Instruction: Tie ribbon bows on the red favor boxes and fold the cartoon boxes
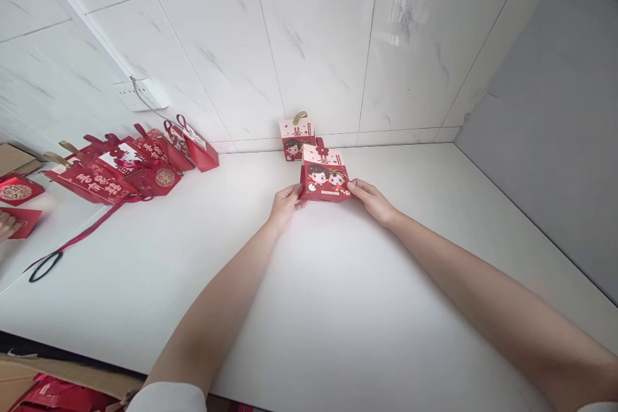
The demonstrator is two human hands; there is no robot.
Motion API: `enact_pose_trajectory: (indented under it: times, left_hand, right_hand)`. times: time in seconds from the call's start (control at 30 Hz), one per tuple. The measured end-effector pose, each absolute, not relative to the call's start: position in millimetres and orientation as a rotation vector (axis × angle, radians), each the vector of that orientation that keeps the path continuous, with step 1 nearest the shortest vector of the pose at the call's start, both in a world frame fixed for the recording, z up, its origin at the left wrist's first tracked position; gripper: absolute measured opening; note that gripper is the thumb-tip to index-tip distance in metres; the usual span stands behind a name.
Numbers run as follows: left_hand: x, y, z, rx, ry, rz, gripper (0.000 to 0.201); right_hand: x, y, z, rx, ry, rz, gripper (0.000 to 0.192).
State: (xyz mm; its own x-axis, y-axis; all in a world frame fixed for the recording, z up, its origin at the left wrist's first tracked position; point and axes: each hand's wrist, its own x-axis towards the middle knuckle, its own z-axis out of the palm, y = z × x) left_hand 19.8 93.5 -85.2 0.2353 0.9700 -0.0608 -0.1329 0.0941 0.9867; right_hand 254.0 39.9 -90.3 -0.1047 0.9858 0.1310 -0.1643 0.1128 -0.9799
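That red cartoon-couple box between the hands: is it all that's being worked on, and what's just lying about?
In hand:
- red cartoon-couple gift box, gripped by left hand and right hand

Lying about:
- matching box standing at the wall
- pile of red gift boxes at left
- black-looped red ribbon
- wall socket

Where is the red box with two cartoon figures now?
The red box sits on the white table, centre of the head view, between left hand and right hand, before a similar box by the wall.
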Motion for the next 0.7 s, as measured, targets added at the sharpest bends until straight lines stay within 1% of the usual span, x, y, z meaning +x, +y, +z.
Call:
enact_pose_trajectory:
  times: [0.1,0.3,0.47,0.6,0.7]
  left_hand:
    - [18.9,96.1,-86.6,1.105,0.965,1.049,0.038]
    - [20.5,93.3,-83.6,1.053,0.886,1.087,0.039]
    - [21.9,92.2,-81.1,1.027,0.757,1.084,0.049]
    - [22.1,91.2,-82.9,1.193,0.759,1.052,0.038]
    - [21.6,90.3,-84.2,1.265,0.751,1.012,0.037]
  right_hand:
    - [255.2,39.2,-88.0,-0.882,-1.286,1.297,0.040]
    - [266.1,45.7,-92.2,-0.846,-1.209,1.511,0.039]
    - [263.2,45.3,-91.7,-0.848,-1.171,1.456,0.037]
    - [259.0,41.8,-90.4,-0.835,-1.176,1.419,0.030]
    - [258.0,40.1,-90.6,-0.840,-1.149,1.363,0.030]
